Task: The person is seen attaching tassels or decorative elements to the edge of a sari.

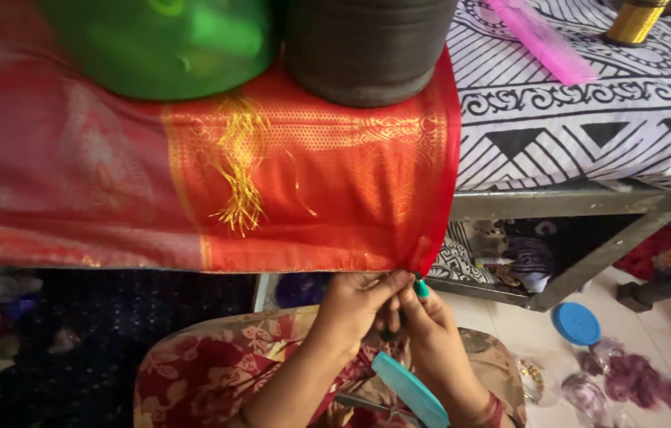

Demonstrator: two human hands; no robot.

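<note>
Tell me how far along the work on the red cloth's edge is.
Done: a bunch of gold threads already hangs loose on the red cloth, which a green weight and a dark roll pin down. In hand: the left hand and right hand pinch the cloth's corner, with a small green tool at the fingertips. Left: I can't tell how much of the hem remains unworked.

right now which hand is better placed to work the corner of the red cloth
Probably the right hand: its fingertips pinch the hanging corner of the red cloth with a small green-tipped tool at the edge. The left hand pinches just beside it, steadying the hem.
</note>
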